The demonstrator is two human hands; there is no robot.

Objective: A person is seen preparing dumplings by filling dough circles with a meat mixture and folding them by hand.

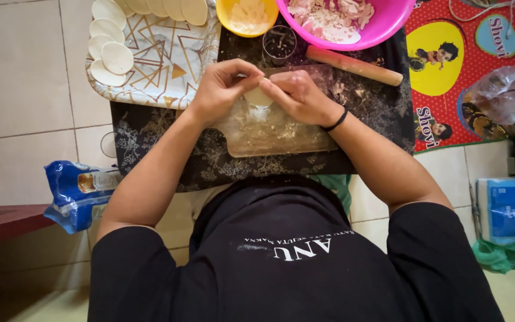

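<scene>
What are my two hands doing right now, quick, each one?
Left hand: closed, pinching the small dough piece.
Right hand: closed, pinching the same dough piece from the other side.

left hand [219, 89] and right hand [299, 95] pinching a dough piece [257, 97] (pale), over a clear board [269, 131]

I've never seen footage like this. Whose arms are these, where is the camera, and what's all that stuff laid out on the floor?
There is no machine here: a person wears one camera on the head, looking down. The left hand and right hand together pinch a small piece of dough over a floured clear board on a dark mat. Beyond lie a patterned tray of round dough discs, a yellow bowl, a pink bowl of filling, a small cup and a rolling pin.
</scene>
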